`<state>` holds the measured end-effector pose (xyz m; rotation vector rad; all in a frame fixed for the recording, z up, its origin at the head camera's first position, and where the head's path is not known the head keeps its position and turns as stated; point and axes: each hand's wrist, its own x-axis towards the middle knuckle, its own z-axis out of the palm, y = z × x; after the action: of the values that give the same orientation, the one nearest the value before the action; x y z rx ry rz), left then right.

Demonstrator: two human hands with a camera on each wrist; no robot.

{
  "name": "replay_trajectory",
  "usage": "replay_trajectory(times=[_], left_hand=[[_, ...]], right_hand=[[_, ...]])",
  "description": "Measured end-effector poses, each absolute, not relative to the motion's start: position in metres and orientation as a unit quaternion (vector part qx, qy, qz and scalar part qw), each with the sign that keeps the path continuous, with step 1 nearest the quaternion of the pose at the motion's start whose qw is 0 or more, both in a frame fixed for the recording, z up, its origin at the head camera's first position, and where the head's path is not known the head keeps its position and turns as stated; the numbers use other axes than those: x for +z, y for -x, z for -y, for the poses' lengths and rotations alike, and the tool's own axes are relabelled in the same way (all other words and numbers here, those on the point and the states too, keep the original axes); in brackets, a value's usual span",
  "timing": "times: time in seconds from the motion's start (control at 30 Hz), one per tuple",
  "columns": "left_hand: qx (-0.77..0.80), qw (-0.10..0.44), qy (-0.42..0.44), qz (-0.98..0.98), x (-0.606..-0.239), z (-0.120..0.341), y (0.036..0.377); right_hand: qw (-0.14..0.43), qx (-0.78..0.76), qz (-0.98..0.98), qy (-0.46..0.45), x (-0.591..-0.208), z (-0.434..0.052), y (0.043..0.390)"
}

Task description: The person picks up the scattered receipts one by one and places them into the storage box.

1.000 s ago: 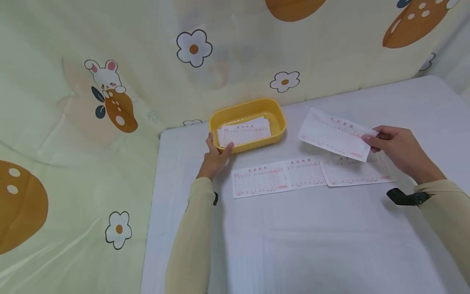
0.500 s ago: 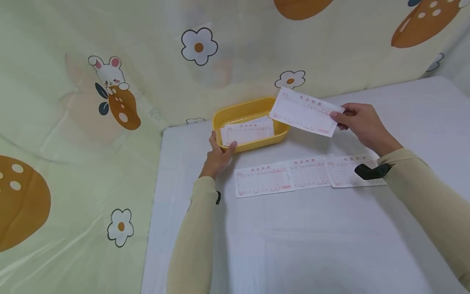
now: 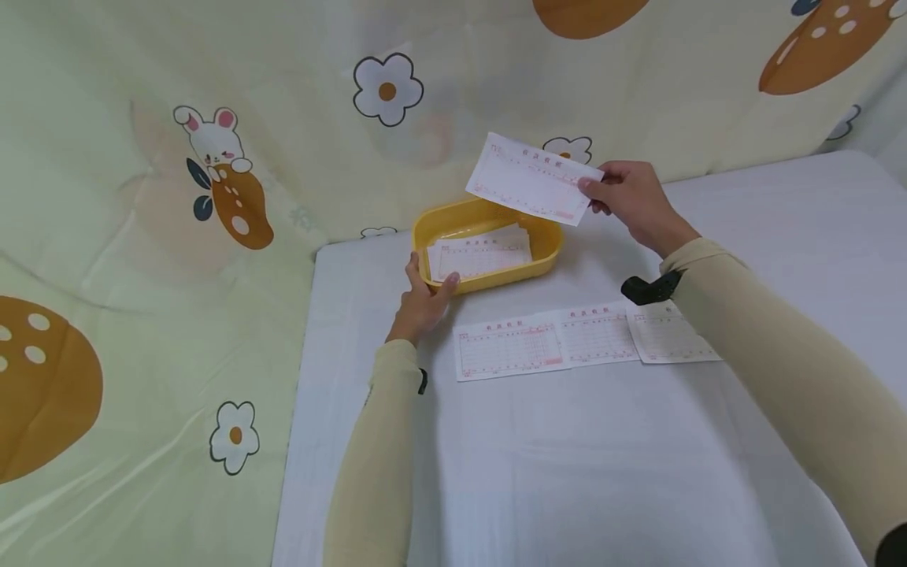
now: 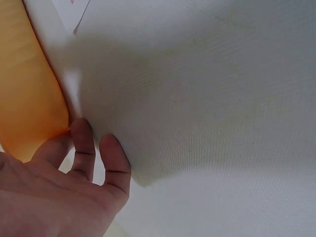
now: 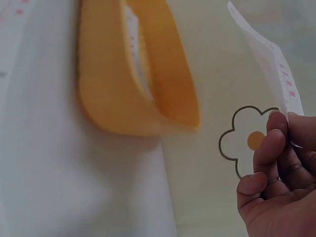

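Observation:
My left hand point(image 3: 416, 309) grips the near left corner of a yellow plastic tray point(image 3: 512, 276), thumb at the front rim and fingers at its side. Several white receipt slips point(image 3: 482, 257) printed in red lie stacked in the tray. Between thumb and fingers my right hand point(image 3: 635, 203) pinches another receipt slip point(image 3: 530, 181) by its right end, holding it raised over the tray's back right part. In the left wrist view the left hand point(image 4: 69, 197) touches the tray wall point(image 4: 29, 84). The right wrist view shows the held slip point(image 5: 274, 64) nearly edge-on.
In front of the tray, a row of receipt slips lies on the white-covered table point(image 3: 538, 472): a left one point(image 3: 506, 354), a middle one point(image 3: 601, 342) and a right one point(image 3: 666, 340), the last partly behind my right sleeve. A patterned curtain point(image 3: 283, 94) hangs behind the table.
My right hand has carried its receipt slip leftward and upward, from above the row of slips to over the tray. The left hand keeps its grip on the tray's corner.

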<state>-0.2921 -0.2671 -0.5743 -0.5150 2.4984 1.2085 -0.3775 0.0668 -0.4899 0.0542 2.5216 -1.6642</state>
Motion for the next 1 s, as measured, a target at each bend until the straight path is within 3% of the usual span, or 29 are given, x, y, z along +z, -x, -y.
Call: replay_trajectory(times=[0.5, 1.0], left_hand=[[0.421, 0.163, 0.176, -0.875, -0.571, 0.268, 0.291], [0.411, 0.156, 0.173, -0.881, -0.571, 0.264, 0.291]], right_hand=[[0.087, -0.544, -0.835, -0.007, -0.464, -0.024, 0.407], [0.132, -0.526, -0.839, 0.038, -0.489, 0.0, 0.399]])
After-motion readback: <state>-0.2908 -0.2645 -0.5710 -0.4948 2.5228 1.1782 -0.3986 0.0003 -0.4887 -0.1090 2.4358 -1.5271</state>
